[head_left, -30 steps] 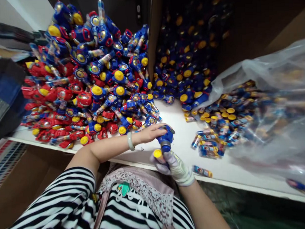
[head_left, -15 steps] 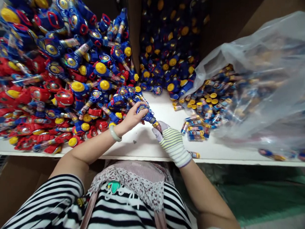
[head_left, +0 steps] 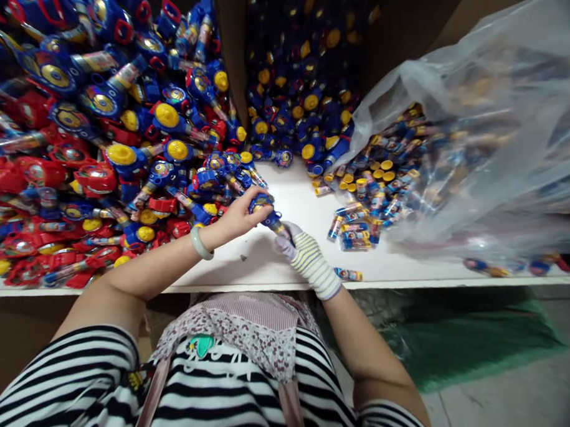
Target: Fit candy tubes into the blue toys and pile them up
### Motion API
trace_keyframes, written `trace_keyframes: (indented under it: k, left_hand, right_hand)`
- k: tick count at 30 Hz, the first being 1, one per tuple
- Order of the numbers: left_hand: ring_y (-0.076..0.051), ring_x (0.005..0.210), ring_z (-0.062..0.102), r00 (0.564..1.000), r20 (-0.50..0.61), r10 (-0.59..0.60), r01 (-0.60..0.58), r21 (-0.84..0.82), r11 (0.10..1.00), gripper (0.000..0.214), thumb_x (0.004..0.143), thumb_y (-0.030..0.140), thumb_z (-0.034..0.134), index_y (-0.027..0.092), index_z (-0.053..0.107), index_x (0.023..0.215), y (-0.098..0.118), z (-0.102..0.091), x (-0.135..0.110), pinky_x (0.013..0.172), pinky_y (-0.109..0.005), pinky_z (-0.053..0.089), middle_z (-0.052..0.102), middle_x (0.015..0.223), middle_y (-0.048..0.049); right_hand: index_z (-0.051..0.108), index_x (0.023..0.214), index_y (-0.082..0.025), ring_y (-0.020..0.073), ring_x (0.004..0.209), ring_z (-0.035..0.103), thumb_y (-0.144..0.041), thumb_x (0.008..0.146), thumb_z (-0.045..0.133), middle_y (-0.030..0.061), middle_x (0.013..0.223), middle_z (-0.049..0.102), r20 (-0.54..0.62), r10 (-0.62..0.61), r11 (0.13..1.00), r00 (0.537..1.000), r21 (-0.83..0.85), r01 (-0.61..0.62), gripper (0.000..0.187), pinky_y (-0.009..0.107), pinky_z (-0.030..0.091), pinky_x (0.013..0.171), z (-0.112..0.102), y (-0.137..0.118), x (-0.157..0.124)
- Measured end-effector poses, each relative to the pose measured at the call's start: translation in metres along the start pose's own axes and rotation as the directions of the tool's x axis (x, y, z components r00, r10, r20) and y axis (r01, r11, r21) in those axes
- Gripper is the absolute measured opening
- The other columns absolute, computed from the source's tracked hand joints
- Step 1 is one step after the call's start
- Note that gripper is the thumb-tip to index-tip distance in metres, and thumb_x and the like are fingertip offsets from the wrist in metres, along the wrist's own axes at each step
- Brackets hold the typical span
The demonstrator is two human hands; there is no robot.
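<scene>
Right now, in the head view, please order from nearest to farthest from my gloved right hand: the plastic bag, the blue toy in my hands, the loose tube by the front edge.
1. Blue toy: held, touching your right hand.
2. Loose tube: just to the right.
3. Plastic bag: farther right.

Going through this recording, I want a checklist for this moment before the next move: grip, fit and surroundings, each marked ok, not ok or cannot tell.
1. Left hand holding the blue toy: ok, bare hand around its body.
2. Gloved right hand on the tube at the toy's end: ok.
3. Tube fully seated: cannot tell, glove and blur hide the joint.
4. White tabletop free of debris: not ok, a small dark scrap lies near the hands.
5. Loose tube away from the front edge: not ok, it lies close to it.
6. More tubes on the right-hand side: ok, beside the plastic bag.
</scene>
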State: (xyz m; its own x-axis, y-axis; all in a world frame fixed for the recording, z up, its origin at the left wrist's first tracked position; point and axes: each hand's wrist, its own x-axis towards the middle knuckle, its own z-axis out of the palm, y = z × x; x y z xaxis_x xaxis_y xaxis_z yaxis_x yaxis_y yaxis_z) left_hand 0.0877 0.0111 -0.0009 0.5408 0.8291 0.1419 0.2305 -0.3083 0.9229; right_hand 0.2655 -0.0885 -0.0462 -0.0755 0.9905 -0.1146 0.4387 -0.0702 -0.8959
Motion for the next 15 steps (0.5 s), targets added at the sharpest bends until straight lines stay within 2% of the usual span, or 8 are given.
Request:
trace_keyframes:
  k: [2,3,7,10,11,13,14,15]
  left_hand:
    - [-0.01,0.057,0.054,0.989,-0.022,-0.145,0.144,-0.054,0.988,0.029,0.087,0.038,0.058,0.018,0.052,0.107,-0.002,0.003,0.002,0.052,-0.022,0.046,0.057,0.085,-0.0012]
    - [-0.009,0.054,0.052,0.985,-0.017,-0.171,0.169,-0.076,0.983,0.03,0.087,0.039,0.058,0.018,0.052,0.108,-0.004,0.004,0.002,0.049,-0.022,0.044,0.057,0.084,-0.001]
    - [-0.014,0.072,0.058,1.0,0.015,-0.008,0.01,-0.09,0.996,0.032,0.083,0.04,0.062,0.017,0.055,0.104,-0.007,0.004,-0.004,0.064,-0.027,0.051,0.06,0.094,-0.0048]
    - [-0.018,0.084,0.059,0.99,0.092,0.102,-0.099,-0.042,0.994,0.029,0.083,0.041,0.064,0.018,0.058,0.101,0.001,-0.014,0.003,0.077,-0.032,0.052,0.062,0.095,-0.0053]
    - [-0.018,0.087,0.059,0.99,0.06,0.131,-0.131,0.003,0.991,0.027,0.085,0.041,0.063,0.019,0.059,0.101,0.006,-0.026,0.011,0.081,-0.034,0.052,0.062,0.095,-0.0051]
    - [-0.02,0.095,0.059,0.956,-0.165,0.244,-0.22,0.155,0.963,0.024,0.087,0.039,0.062,0.021,0.058,0.104,0.021,-0.063,0.039,0.092,-0.038,0.049,0.061,0.101,-0.0053]
    - [-0.021,0.103,0.057,0.895,-0.311,0.32,-0.246,0.255,0.935,0.025,0.087,0.037,0.062,0.022,0.057,0.107,0.03,-0.086,0.058,0.098,-0.04,0.046,0.06,0.106,-0.0058]
    - [-0.023,0.11,0.055,0.807,-0.44,0.394,-0.246,0.357,0.901,0.027,0.087,0.036,0.062,0.023,0.055,0.11,0.038,-0.111,0.079,0.104,-0.042,0.042,0.057,0.111,-0.0063]
  right_hand:
    - [0.062,0.102,-0.019,0.0189,0.071,0.058,-0.063,0.085,0.051,0.0073,0.085,0.066,-0.123,-0.018,0.989,0.992,-0.146,0.0,0.048,0.029,0.044,0.066,-0.002,-0.008,-0.001]
    - [0.062,0.097,-0.02,0.0183,0.07,0.057,-0.061,0.086,0.052,0.0063,0.083,0.065,-0.117,-0.017,0.991,0.993,-0.132,0.002,0.044,0.029,0.043,0.066,-0.002,-0.011,-0.002]
    - [0.057,0.084,-0.021,0.0122,0.05,0.043,-0.062,0.092,0.042,-0.0031,0.058,0.051,0.13,0.047,0.96,0.99,0.267,-0.081,0.044,0.025,0.039,0.052,0.008,-0.018,-0.012]
    - [0.06,0.097,-0.019,0.0137,0.055,0.051,-0.063,0.089,0.047,0.0001,0.067,0.059,0.138,0.039,0.951,0.99,0.297,-0.079,0.046,0.027,0.045,0.055,0.007,-0.009,-0.01]
    - [0.06,0.108,-0.019,0.0159,0.063,0.058,-0.063,0.086,0.052,0.0043,0.079,0.065,0.087,0.016,0.965,0.996,0.259,-0.038,0.05,0.029,0.05,0.06,0.002,-0.003,-0.007]
    - [0.052,0.13,-0.019,0.0218,0.084,0.066,-0.063,0.079,0.061,0.0129,0.106,0.067,-0.043,-0.013,0.981,0.999,0.192,0.022,0.068,0.036,0.055,0.073,-0.016,0.013,0.001]
    - [0.048,0.135,-0.02,0.0242,0.091,0.067,-0.063,0.077,0.062,0.0155,0.115,0.066,-0.117,0.005,0.985,0.993,0.169,0.015,0.074,0.039,0.056,0.076,-0.026,0.022,0.005]
    - [0.05,0.134,-0.02,0.0261,0.095,0.068,-0.064,0.076,0.062,0.0162,0.115,0.066,-0.168,0.029,0.987,0.985,0.159,-0.002,0.074,0.041,0.057,0.079,-0.036,0.031,0.008]
